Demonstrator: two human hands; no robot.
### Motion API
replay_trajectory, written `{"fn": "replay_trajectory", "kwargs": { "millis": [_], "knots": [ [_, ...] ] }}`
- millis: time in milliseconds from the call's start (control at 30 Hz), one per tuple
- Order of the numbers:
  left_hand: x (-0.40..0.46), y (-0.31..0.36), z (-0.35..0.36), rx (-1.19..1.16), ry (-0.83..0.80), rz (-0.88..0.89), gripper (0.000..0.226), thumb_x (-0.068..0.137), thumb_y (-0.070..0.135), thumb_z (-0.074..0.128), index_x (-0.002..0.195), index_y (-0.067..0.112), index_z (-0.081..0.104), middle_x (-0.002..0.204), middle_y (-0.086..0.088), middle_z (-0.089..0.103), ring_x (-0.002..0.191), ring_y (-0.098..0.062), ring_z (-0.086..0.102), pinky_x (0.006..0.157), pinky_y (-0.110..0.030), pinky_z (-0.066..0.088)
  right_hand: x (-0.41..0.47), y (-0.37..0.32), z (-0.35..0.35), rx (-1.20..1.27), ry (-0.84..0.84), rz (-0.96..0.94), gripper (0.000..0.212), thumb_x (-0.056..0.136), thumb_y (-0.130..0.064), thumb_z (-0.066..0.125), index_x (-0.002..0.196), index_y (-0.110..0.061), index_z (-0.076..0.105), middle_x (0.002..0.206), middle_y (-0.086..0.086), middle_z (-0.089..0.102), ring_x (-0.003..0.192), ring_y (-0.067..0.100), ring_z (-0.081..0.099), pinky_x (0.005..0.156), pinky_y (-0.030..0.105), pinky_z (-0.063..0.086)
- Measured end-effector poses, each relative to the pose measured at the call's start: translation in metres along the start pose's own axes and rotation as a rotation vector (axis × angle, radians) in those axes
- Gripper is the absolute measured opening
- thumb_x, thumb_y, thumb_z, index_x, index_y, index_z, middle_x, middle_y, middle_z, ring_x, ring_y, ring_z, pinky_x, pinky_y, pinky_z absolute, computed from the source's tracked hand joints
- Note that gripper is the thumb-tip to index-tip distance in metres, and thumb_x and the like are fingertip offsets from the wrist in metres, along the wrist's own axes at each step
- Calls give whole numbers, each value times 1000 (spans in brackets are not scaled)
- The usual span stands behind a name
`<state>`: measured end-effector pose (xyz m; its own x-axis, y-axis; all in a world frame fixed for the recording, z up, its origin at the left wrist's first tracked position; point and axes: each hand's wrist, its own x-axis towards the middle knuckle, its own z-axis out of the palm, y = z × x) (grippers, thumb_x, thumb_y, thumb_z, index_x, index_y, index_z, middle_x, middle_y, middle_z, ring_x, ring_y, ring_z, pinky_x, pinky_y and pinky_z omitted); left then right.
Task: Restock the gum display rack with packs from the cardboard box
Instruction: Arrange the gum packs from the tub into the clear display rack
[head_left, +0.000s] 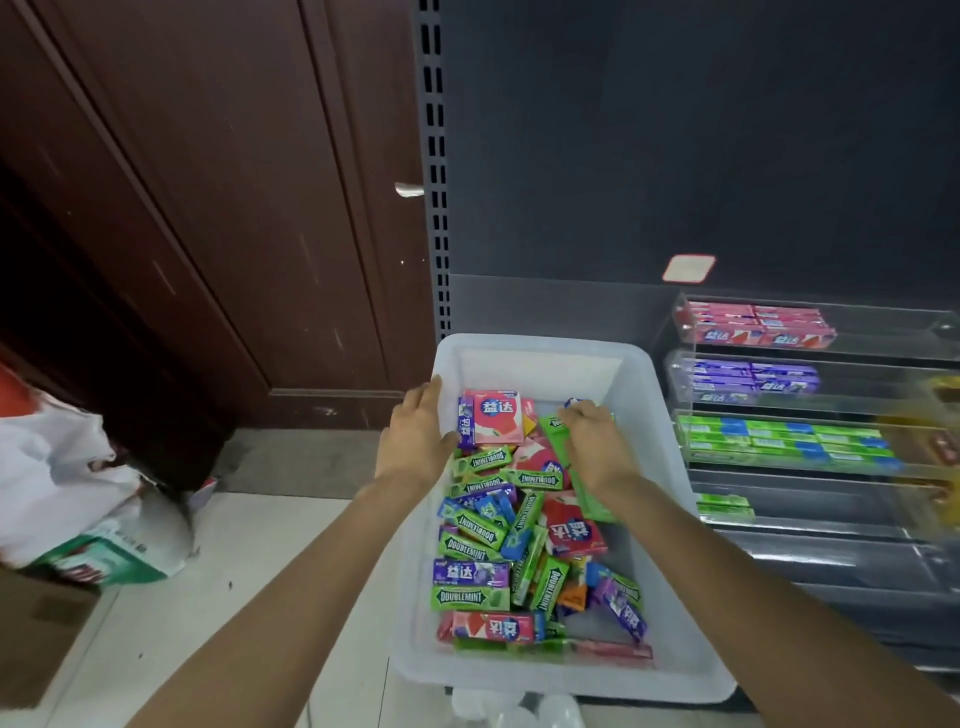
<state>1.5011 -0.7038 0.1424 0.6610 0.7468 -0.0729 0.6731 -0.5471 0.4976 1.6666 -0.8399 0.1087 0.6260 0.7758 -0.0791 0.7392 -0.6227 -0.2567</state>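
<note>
Now my right hand (597, 447) reaches into the white plastic bin (670, 436), fingers curled down onto a green pack (556, 423) at the top of the heap; motion blur keeps me from telling whether I have truly pinched it or only touch it. My left hand (415, 441) lies flat along the bin's left rim, fingers straight, steadying it. To do this well I should close on one pack only, by its long edges, and lift clear of the loose gum packs (519, 540). The acrylic display rack (670, 374) stands just beside the bin on the right, its green row (779, 441) partly filled.
</note>
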Motion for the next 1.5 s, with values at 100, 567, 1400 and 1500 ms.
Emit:
{"fn": "replay_trajectory", "kwargs": {
  "millis": [100, 567, 1400, 1500],
  "knots": [
    [1, 1, -2, 19, 4, -1, 70, 90, 22, 60, 148, 14, 20, 150, -7, 31, 135, -27, 33, 107, -40, 36, 10, 2, -6, -153, 1, -16, 41, 83, 9, 51, 118, -10, 59, 121, 6, 51, 114, 21, 46, 93, 29, 42],
    [3, 34, -6, -511, -44, 121, 18, 87, 23, 64, 103, 16, 68, 83, 2, 70, 72, 0, 64, 65, -5, 46, -8, -48, -31, 450, 167, -272, 26, 81, -23, 70, 106, -18, 64, 101, -2, 64, 93, 13, 61, 81, 33, 51],
    [-29, -36, -38, -663, 176, -6, 8, 86, 17, 65, 94, 15, 67, 73, 8, 66, 59, 9, 61, 57, -3, 42, -6, -71, -5, 156, -114, -136, 16, 90, -13, 58, 106, -11, 58, 103, 5, 54, 85, 14, 53, 75, 25, 42],
    [-31, -31, -38, -666, 177, 12, 7, 86, 19, 65, 93, 17, 67, 72, 9, 66, 62, 7, 62, 59, -4, 43, -14, -64, -17, 488, -18, -83, 11, 90, -11, 59, 101, -12, 57, 100, 3, 55, 89, 16, 56, 78, 26, 44]
  ]
}}
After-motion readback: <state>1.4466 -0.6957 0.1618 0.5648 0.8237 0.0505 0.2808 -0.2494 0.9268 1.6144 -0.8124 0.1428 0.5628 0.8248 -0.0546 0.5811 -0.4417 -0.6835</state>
